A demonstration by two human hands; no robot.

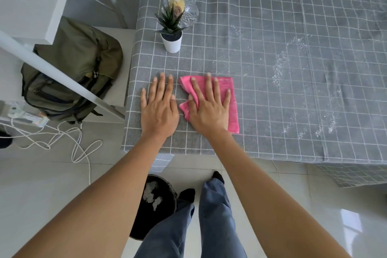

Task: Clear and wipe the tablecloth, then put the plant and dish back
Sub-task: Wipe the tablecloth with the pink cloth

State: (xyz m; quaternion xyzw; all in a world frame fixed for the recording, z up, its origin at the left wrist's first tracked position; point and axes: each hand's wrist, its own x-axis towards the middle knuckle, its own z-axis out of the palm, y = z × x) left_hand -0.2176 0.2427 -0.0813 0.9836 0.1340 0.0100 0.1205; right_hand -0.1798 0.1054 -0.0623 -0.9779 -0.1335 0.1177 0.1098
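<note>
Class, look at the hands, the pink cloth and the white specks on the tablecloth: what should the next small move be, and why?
Probably slide the pink cloth rightward under the right hand toward the white crumbs. They still speckle the tablecloth on that side, while the left hand rests flat, steadying the fabric.

A tabletop draped in a grey tablecloth with a white grid (261,27) carries a spiky green plant in a white pot (171,34) and a cut-glass dish (184,7) near its far left corner, a folded pink cloth (227,90) near the front edge, and white powdery residue (280,69) toward the right.
</note>
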